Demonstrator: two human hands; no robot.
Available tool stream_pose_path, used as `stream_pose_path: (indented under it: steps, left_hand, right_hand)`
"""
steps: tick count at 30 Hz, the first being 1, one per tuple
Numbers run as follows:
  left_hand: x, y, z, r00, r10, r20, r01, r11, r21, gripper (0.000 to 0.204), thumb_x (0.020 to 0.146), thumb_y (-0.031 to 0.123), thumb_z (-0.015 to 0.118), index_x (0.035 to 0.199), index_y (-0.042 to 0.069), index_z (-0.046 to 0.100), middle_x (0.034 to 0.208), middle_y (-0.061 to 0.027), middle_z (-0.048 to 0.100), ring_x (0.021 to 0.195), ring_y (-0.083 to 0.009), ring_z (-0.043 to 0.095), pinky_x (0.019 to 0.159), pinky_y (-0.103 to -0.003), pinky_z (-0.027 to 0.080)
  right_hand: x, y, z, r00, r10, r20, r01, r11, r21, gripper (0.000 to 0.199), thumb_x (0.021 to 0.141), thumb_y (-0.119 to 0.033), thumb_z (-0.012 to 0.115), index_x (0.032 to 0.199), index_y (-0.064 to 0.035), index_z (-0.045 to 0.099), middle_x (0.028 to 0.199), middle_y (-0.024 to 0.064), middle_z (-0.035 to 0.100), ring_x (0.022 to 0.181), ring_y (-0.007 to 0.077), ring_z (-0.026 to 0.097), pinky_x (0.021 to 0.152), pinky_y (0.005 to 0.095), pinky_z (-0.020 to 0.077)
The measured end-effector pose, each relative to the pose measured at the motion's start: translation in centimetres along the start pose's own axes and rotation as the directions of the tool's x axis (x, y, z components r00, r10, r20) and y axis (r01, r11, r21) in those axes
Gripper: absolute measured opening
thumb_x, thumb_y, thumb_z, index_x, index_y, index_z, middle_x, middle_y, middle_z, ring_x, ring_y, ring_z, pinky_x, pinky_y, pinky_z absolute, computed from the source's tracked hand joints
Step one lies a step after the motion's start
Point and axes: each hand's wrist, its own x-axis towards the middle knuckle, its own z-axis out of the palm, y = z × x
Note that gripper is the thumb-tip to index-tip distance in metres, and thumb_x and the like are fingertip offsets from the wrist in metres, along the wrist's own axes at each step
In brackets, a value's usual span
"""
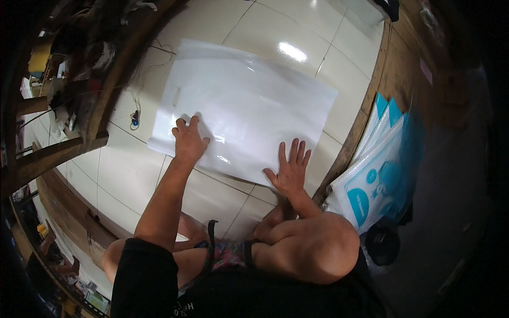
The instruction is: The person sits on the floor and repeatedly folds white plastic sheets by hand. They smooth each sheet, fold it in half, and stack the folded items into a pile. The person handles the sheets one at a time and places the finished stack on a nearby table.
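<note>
A large white, glossy plastic sheet (pixel 254 106), or a flat stack of such sheets, lies spread on the floor in front of me. Light glints off its surface. My left hand (pixel 189 142) rests on its near left part, fingers apart and a little bent. On the near right part of the sheet lies my right hand (pixel 291 168), palm down with fingers spread. Neither hand grips anything. A small pale strip (pixel 176 97) shows near the left edge of the sheet, above my left hand.
Pale tiles (pixel 127 175) cover the floor around the sheet. White and teal printed plastic packages (pixel 366 185) lean at my right along a wooden edge (pixel 366 100). A wooden frame (pixel 58 159) stands at left. A small blue object (pixel 135 120) with thin cords lies left of the sheet.
</note>
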Motion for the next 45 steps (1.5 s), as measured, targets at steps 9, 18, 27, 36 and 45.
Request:
stream_pose_path:
  steps: [9,18,27,36,45]
  left_hand:
    - [-1.5,2.9,1.2,0.989,0.123,-0.076,-0.126,0.991,-0.038,0.069,0.075,0.027,0.070,0.135,0.011,0.042,0.129,-0.0238,0.040,0.110,-0.0393,0.047,0.089,-0.046,0.044]
    - [-11.0,13.7,7.6,0.952,0.303,0.043,-0.290,0.938,-0.190,0.038,0.079,0.014,0.058,0.115,0.002,0.055,0.118,-0.0254,0.043,0.107,-0.0415,0.043,0.086,-0.051,0.044]
    - [-5.5,1.7,5.5,0.985,0.069,-0.159,-0.095,0.983,-0.158,0.048,0.078,0.012,0.063,0.122,0.001,0.048,0.116,-0.0285,0.040,0.106,-0.0436,0.042,0.091,-0.051,0.039]
    - [-0.2,-12.5,0.7,0.994,-0.086,-0.064,0.083,0.996,-0.042,0.040,0.077,0.013,0.064,0.115,0.004,0.053,0.121,-0.0244,0.046,0.109,-0.0402,0.045,0.093,-0.048,0.038]
    - [-3.4,6.4,2.7,0.898,0.438,-0.034,-0.436,0.879,-0.191,0.045,0.077,0.012,0.059,0.121,0.006,0.056,0.118,-0.0246,0.050,0.110,-0.0378,0.046,0.093,-0.046,0.042]
  right_hand:
    - [0.2,-0.1,-0.2,1.000,0.016,-0.009,-0.016,1.000,-0.007,0.090,0.075,-0.057,0.063,0.143,-0.0062,0.032,0.147,0.0336,0.016,0.137,0.0524,0.010,0.107,0.0666,0.0058]
    - [-0.1,1.1,2.4,0.997,-0.062,-0.041,0.041,0.921,-0.386,0.089,0.075,-0.055,0.063,0.144,-0.0077,0.031,0.149,0.0316,0.015,0.138,0.0508,0.011,0.108,0.0650,0.0076]
    - [-0.1,-0.3,0.1,1.000,0.000,-0.023,-0.002,0.998,-0.059,0.088,0.078,-0.058,0.059,0.142,-0.0043,0.034,0.149,0.0319,0.014,0.138,0.0504,0.008,0.108,0.0646,0.0052]
    - [0.0,-0.1,0.4,1.000,0.001,-0.019,-0.002,0.998,-0.065,0.086,0.080,-0.059,0.056,0.142,-0.0036,0.034,0.148,0.0328,0.014,0.138,0.0505,0.008,0.108,0.0640,0.0037]
    - [0.1,-0.3,0.1,1.000,0.001,-0.018,-0.002,0.997,-0.080,0.086,0.079,-0.057,0.058,0.141,-0.0032,0.035,0.148,0.0329,0.015,0.137,0.0516,0.011,0.108,0.0648,0.0069]
